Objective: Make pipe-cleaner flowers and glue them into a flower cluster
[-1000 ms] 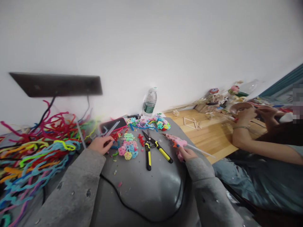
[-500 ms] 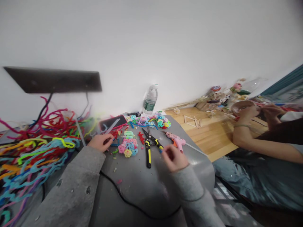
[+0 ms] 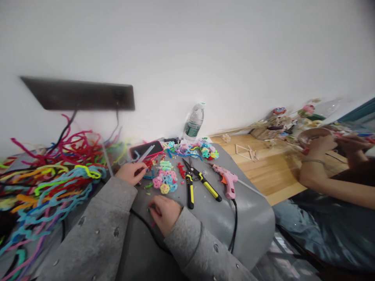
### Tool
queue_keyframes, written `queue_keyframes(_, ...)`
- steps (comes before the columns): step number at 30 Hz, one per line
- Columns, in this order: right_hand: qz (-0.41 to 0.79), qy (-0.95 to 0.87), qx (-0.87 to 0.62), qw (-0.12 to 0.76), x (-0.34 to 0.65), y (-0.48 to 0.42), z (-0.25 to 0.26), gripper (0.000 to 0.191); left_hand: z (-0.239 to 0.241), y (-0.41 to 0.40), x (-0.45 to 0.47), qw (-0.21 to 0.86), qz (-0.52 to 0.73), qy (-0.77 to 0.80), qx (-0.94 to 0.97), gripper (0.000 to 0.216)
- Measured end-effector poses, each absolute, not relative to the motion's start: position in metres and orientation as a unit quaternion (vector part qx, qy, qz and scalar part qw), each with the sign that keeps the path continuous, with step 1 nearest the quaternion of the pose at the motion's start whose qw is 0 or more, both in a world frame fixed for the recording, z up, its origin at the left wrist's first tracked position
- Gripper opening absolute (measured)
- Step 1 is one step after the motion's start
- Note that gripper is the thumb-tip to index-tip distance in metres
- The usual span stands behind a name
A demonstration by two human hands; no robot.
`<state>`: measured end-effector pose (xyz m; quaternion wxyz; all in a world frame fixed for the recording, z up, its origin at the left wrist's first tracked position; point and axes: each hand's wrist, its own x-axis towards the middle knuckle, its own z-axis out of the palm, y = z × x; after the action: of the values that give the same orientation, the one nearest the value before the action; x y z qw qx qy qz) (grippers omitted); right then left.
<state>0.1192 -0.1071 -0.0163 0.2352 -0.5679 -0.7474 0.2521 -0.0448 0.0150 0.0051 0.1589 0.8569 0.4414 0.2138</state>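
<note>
Both hands [image 3: 132, 173] [image 3: 165, 210] rest low, apparently loosely curled.

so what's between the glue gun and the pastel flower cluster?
Head view: the yellow-handled cutters lie between the pink glue gun and the flower cluster.

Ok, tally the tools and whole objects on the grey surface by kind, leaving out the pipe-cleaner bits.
Yellow-handled cutters: 1
Pink glue gun: 1
Phone in red case: 1
Water bottle: 1
Total: 4
</note>
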Motion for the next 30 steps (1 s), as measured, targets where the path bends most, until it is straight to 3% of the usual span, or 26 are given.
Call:
queue_keyframes(6, 0.247, -0.745, -0.570, 0.242, 0.118, -0.108, -0.019, 0.012, 0.007, 0.014, -0.044, 0.165, 0.210, 0.442, 0.857, 0.033)
queue_keyframes(10, 0.270, -0.716, -0.553, 0.330, 0.130, -0.106, -0.009, 0.015, 0.006, 0.014, -0.044, 0.163, 0.200, 0.451, 0.854, 0.035)
queue_keyframes(16, 0.372, -0.611, -0.556, 0.423, 0.168, -0.097, 0.000, 0.005, 0.005, 0.015, -0.043, 0.159, 0.204, 0.448, 0.855, 0.034)
queue_keyframes(19, 0.436, -0.569, -0.547, 0.433, 0.186, -0.090, -0.005, 0.012, 0.005, 0.015, -0.044, 0.158, 0.208, 0.448, 0.855, 0.033)
queue_keyframes(30, 0.468, -0.520, -0.531, 0.478, 0.195, -0.054, -0.004, 0.027, -0.002, 0.019, -0.046, 0.159, 0.224, 0.435, 0.857, 0.031)
